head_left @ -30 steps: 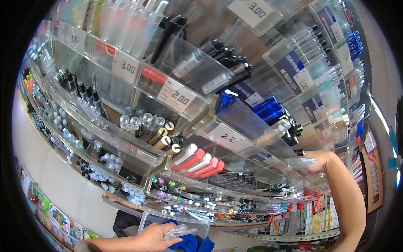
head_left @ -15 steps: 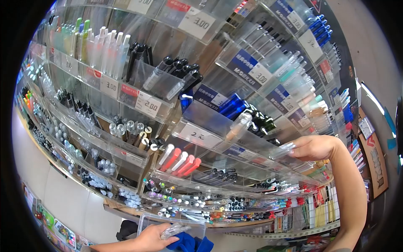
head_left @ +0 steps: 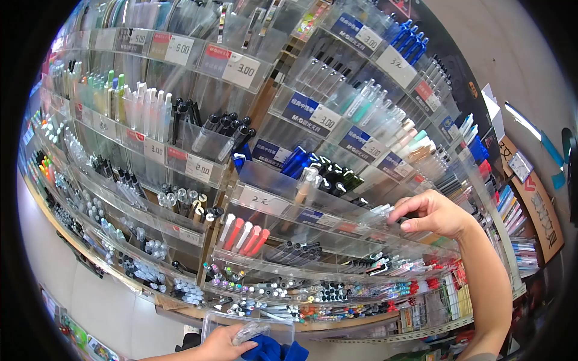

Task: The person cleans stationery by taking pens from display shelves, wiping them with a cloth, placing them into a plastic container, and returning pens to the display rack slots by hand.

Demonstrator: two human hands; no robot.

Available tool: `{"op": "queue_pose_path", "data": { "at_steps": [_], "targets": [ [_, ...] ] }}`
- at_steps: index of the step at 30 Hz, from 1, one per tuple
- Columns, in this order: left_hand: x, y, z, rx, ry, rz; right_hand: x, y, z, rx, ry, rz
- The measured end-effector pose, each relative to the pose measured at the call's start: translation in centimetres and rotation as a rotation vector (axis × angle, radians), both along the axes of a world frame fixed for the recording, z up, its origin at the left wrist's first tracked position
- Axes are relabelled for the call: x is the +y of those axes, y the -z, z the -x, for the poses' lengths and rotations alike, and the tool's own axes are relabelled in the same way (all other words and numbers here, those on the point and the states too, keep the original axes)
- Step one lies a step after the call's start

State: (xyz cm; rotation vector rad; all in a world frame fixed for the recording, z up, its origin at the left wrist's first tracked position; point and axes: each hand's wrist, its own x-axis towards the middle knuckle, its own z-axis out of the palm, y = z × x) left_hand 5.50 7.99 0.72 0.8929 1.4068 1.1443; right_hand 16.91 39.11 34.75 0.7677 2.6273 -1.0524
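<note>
My left hand (head_left: pixel 226 344), low in the view, is closed around a small bundle of clear plastic pens (head_left: pixel 250 331). It is at a clear plastic box (head_left: pixel 211 322) with blue cloth (head_left: pixel 274 349) in it. My right hand (head_left: pixel 428 215) is at the rack on the right, thumb and index finger apart. Its fingertips are beside clear pens (head_left: pixel 380 212) standing in a transparent shelf compartment (head_left: pixel 337 207). Whether the fingertips touch these pens is hard to make out.
A curved, tiered pen rack fills the view, with price labels (head_left: pixel 241 71) on its clear fronts. Red and white pens (head_left: pixel 244 234), blue pens (head_left: pixel 295 162) and black pens (head_left: pixel 226 126) stand in it. A brown board (head_left: pixel 530 204) is at the right.
My view has shifted, so the rack appears lower and further left. The fingers of my right hand have spread from the clear pens they pinched. My left hand still holds its bundle.
</note>
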Motion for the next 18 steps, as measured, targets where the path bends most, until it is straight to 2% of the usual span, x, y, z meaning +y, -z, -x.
{"op": "queue_pose_path", "data": {
  "at_steps": [10, 13, 18],
  "targets": [
    [0.0, -0.4, -0.1, 0.094, -0.022, 0.014, -0.3, 1.2, -0.6, 0.169, -0.015, -0.075],
    [0.1, -0.6, -0.1, 0.104, -0.036, 0.012, -1.0, 1.3, -0.4, 0.226, 0.083, 0.010],
    [0.1, -0.8, -0.1, 0.108, -0.042, -0.018, -0.9, 1.9, -0.6, 0.326, 0.080, -0.068]
  ]
}}
